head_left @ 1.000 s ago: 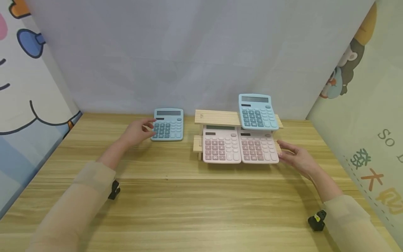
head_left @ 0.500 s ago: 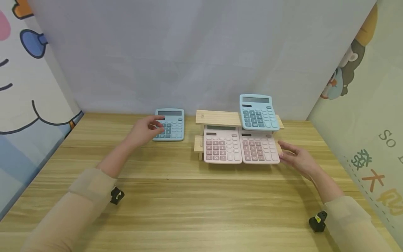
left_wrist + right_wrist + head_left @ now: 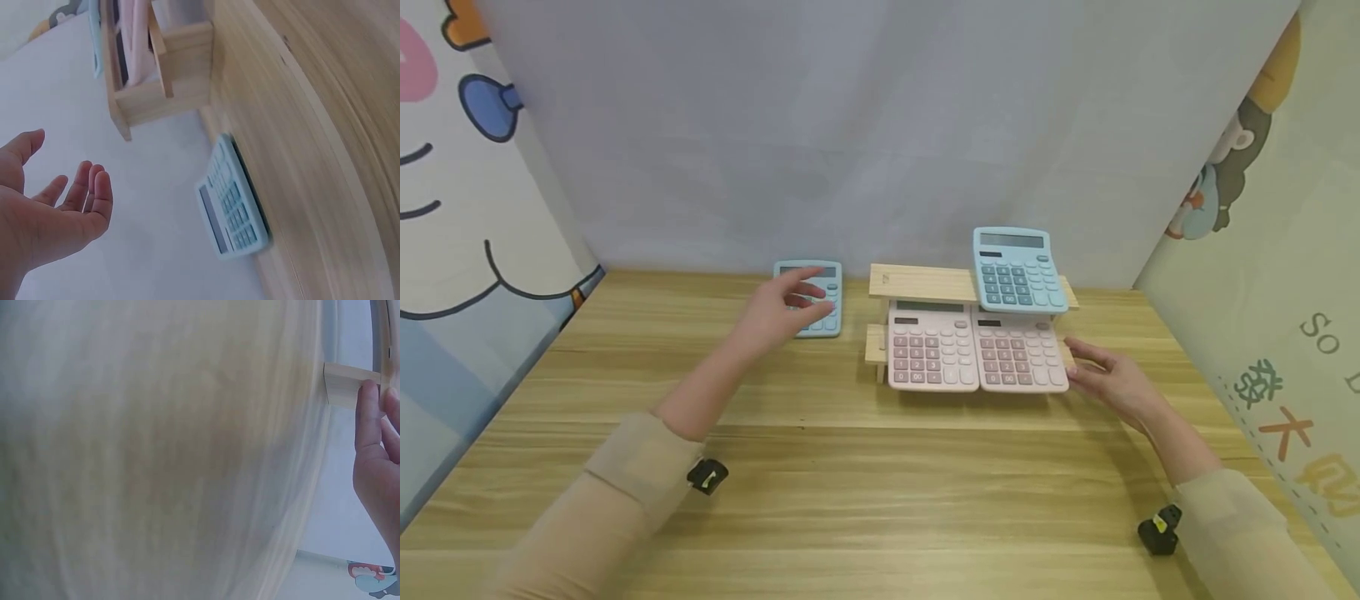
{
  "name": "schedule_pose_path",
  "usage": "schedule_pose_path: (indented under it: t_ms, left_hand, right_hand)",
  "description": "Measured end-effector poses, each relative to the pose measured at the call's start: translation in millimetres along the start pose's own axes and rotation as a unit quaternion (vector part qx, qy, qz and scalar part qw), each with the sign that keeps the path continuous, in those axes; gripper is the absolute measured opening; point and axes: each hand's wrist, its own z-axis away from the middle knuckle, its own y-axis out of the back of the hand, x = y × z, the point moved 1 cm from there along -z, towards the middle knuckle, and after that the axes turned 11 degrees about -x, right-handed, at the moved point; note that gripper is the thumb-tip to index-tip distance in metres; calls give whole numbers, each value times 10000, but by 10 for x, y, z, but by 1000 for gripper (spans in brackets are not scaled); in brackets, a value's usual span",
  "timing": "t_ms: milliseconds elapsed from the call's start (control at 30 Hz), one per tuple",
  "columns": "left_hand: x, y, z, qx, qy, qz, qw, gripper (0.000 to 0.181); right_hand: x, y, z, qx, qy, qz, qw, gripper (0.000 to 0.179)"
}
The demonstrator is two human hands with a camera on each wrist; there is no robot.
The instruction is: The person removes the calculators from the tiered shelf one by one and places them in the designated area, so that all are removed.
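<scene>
My left hand hovers in front of a light blue calculator, hiding part of its keys. In the left wrist view its fingers hold nothing and are apart from the blue calculator on the table. My right hand holds the right end of a small two-tier wooden shelf between thumb and fingers, seen in the right wrist view at the shelf's wooden end. Two pink calculators lie side by side on the lower tier. Another light blue calculator rests on the right part of the top tier.
Everything stands on a wood-grain table. A pale grey sheet forms the back wall. Printed panels flank it at left and right. A black wrist camera hangs by the left sleeve.
My left hand has moved right, from the left edge of the table's blue calculator to in front of it. The right hand stays at the shelf, and the calculators have not moved.
</scene>
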Motion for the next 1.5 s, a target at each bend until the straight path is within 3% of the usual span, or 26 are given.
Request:
schedule_pose_path:
  t_ms: [233, 567, 933, 1500]
  left_hand:
    - [179, -185, -52, -248, -128, 202, 9994, 58]
    - [369, -428, -163, -366, -222, 444, 9981, 59]
    - [477, -694, -392, -661, -352, 845, 9936, 58]
    - [614, -1106, -722, -1006, -280, 1128, 9881, 60]
  right_hand:
    - [23, 12, 6, 2, 23, -71, 10000, 69]
    - [11, -1, 9, -16, 49, -66, 10000, 69]
    - [13, 5, 2, 3, 1, -8, 10000, 69]
    - [17, 11, -8, -63, 29, 112, 9999, 69]
